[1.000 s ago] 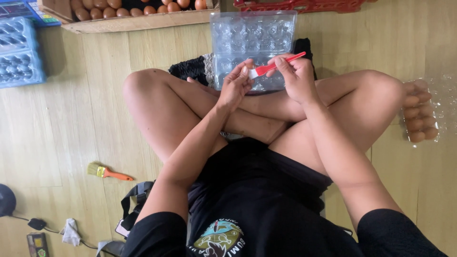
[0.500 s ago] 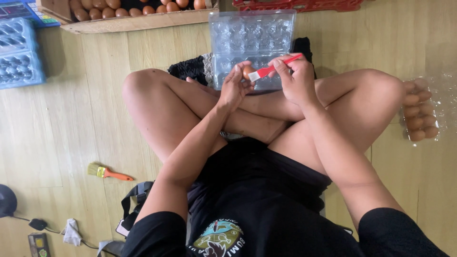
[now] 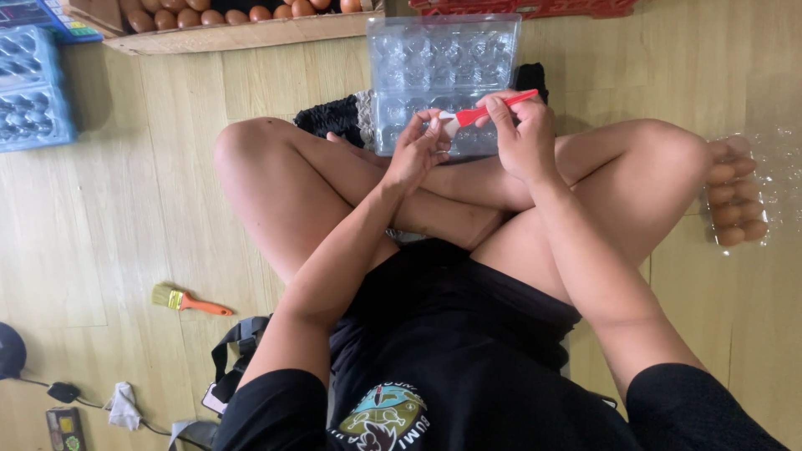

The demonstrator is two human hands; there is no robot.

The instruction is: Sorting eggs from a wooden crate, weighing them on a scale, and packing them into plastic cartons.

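Observation:
I sit cross-legged on a wooden floor. My left hand [image 3: 420,149] holds a small pale egg [image 3: 449,125] at its fingertips, over my shins. My right hand [image 3: 522,134] grips a red-handled brush [image 3: 493,107], whose tip touches the egg. Just beyond both hands an open clear plastic egg carton [image 3: 443,67] with empty cups rests against a black cloth [image 3: 330,117].
A filled clear carton of brown eggs [image 3: 733,196] lies by my right knee. A wooden tray of brown eggs [image 3: 217,21] lines the far edge, blue plastic trays [image 3: 29,88] far left. An orange-handled brush [image 3: 188,301], cables and a bag strap lie left of me.
Both hands stay together over the shins. The brush has shifted slightly against the egg, and my left fingers have turned it a little.

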